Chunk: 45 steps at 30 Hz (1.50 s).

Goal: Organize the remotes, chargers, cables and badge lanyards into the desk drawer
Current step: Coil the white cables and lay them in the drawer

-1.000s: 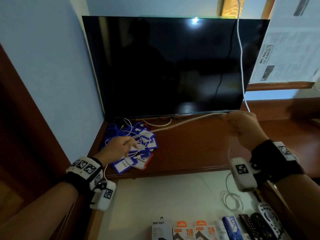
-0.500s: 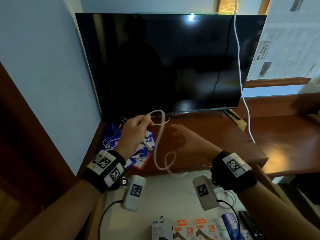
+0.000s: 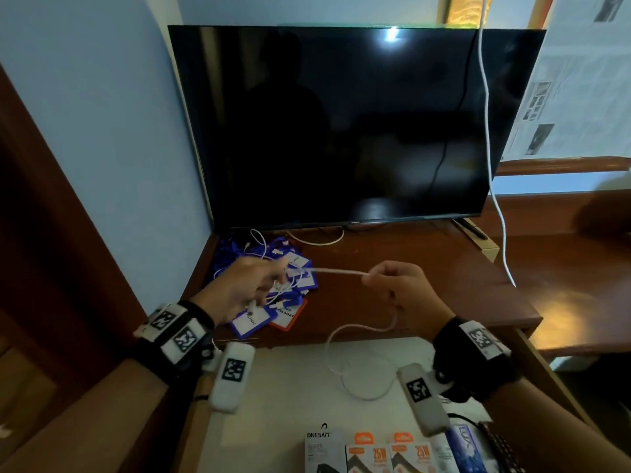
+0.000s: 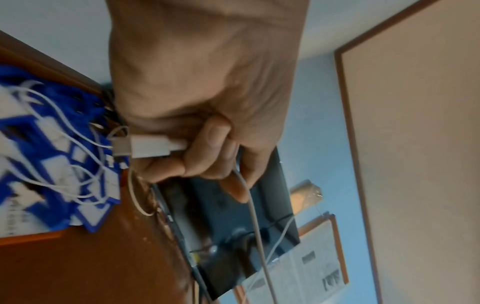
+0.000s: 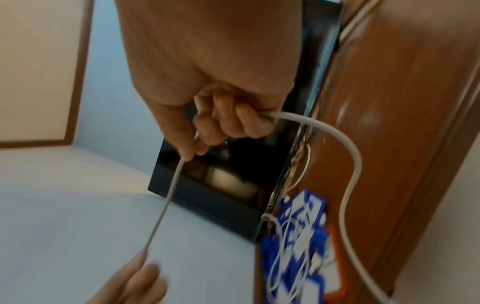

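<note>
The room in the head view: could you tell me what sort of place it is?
Probably a home or office TV corner: a flat-screen television stands on a wooden desk, with badge lanyards heaped beside it.

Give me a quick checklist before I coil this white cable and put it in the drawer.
1. Plug end secured: ok. The left hand pinches the USB plug between thumb and fingers.
2. Cable gripped further along: ok. The right hand is curled round the white cable, which runs straight between the hands.
3. Free of the tangle: cannot tell. Thin white wires lie over the badge lanyards right below the left hand.
4. Slack under control: not ok. The rest hangs from the right hand in a loose loop over the white surface.
5. Drawer has room: cannot tell. Charger boxes sit at the near edge; the white area beyond them looks bare.
</note>
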Tool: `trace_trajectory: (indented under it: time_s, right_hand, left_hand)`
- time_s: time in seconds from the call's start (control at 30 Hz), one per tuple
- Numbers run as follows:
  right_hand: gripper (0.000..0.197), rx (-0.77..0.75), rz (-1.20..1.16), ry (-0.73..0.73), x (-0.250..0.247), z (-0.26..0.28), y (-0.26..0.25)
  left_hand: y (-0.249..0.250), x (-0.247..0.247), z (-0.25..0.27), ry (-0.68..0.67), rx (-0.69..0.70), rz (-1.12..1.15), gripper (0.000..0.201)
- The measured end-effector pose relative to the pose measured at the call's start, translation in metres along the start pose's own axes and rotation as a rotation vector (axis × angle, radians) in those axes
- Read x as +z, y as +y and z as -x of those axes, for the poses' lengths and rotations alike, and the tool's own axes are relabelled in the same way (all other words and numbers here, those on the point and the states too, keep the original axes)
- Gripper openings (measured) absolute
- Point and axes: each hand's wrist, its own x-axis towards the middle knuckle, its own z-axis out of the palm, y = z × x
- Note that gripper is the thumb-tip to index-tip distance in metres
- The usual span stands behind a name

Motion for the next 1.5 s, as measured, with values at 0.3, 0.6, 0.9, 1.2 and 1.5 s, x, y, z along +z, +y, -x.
trace_trajectory:
  time_s: [0.3, 0.6, 0.9, 1.2, 1.5]
  right_hand:
    - [0.008, -0.061, 0.125, -0.056, -0.037, -0.001, 0.018]
    - [0.017, -0.122, 0.37, 0.297, -0.018, -0.005, 0.049]
    - [0.028, -0.026, 0.707, -0.082, 0.044, 0.021, 0.079]
    - [0.025, -0.091, 0.692, -0.423, 0.074, 0.033, 0.04]
    - [0.028, -0.162, 0.244, -0.076, 0.074, 0.048, 0.021]
  left_hand:
    - [-0.019, -0.044, 0.02, 0.001, -0.208, 0.44, 0.035]
    - [-0.023, -0.043, 0.027, 0.128, -0.042, 0.77, 0.026]
    - [-0.033, 0.006, 0.034, 0.291, 0.161, 0.765, 0.026]
    - [-0.068, 0.036, 0.035, 0.338, 0.085, 0.288, 0.026]
    - [-0.079, 0.053, 0.06, 0.088, -0.073, 0.713, 0.03]
